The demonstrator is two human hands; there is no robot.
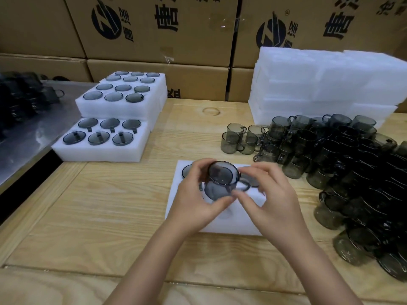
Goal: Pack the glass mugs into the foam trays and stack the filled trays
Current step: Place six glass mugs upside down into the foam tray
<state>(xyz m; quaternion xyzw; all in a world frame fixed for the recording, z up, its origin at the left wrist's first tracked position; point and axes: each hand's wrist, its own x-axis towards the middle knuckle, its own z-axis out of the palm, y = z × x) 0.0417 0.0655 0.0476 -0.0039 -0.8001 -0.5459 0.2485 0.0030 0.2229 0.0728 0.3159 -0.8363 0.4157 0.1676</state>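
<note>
A smoky grey glass mug (222,179) is held just above a white foam tray (189,225) lying on the wooden table. My left hand (196,199) grips the mug's body from the left and below. My right hand (271,199) pinches it at the handle side. The mug tilts with its mouth towards me. Mugs sit in the tray's far pockets, one at the left (186,170); my hands hide most of the tray. A large pile of loose mugs (334,164) lies to the right.
Filled foam trays (103,139) are stacked in steps at the back left, the taller stack (123,93) behind. A stack of white foam sheets (326,84) stands at the back right. Cardboard boxes (154,29) line the back. A metal surface (33,128) adjoins the table's left.
</note>
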